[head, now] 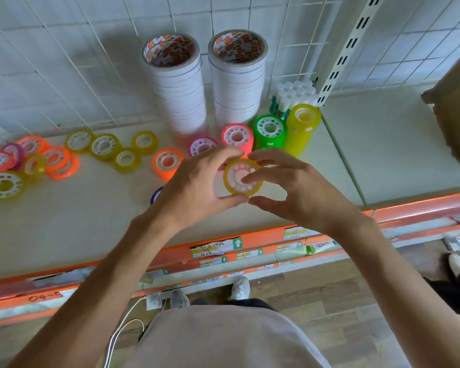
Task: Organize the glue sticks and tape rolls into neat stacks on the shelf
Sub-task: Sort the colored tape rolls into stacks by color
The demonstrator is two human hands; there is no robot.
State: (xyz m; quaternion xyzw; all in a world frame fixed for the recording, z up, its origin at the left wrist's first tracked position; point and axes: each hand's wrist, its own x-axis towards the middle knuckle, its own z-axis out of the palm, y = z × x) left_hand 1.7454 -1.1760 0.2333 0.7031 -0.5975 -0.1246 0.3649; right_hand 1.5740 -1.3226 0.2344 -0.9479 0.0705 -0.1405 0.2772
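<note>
Both hands meet over the front middle of the shelf [96,229] around one yellow tape roll [241,177]. The roll stands tilted, its white core face turned up toward the camera, so its axis runs roughly up and toward the person rather than lying flat. The left hand [197,181] curls round the roll's left and lower rim, thumb underneath, and appears to carry it. The right hand [284,187] comes in from the right with fingers loosely bent: a fingertip touches the core face, while the thumb sits just below the rim, so its grip looks light, more steadying than holding.

The likely destination lies beyond and to the right of the hands: the yellow stack [302,128] stands next to the green stack [269,131] and the pink stack [237,136], in front of the two tall white tape towers [178,86] and the glue sticks [294,95]. The right hand is nearer that stack. To land neatly the roll would need levelling so its axis points straight up.

More loose rolls [101,146] lie scattered well to the left
</note>
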